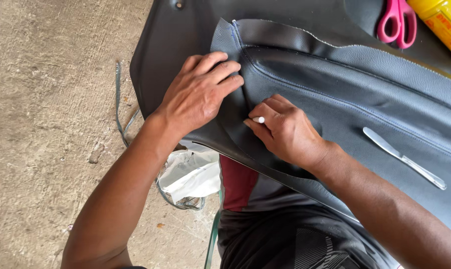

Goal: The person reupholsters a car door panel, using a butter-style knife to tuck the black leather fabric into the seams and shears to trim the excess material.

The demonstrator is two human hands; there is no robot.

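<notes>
A dark grey leather-like cover (345, 94) with stitched seams lies over a black panel (155, 50) in front of me. My left hand (200, 92) presses flat on the cover's left edge, fingers spread along the seam. My right hand (285, 130) is closed on a small white chalk-like marker (258, 119), its tip touching the material just below my left fingers.
A metal butter knife (402, 157) rests on the cover to the right. Pink-handled scissors (397, 22) and a yellow container (444, 22) lie at the top right. White crumpled plastic (193, 174) and thin green strips (118, 109) lie on the concrete floor (46, 124) at left.
</notes>
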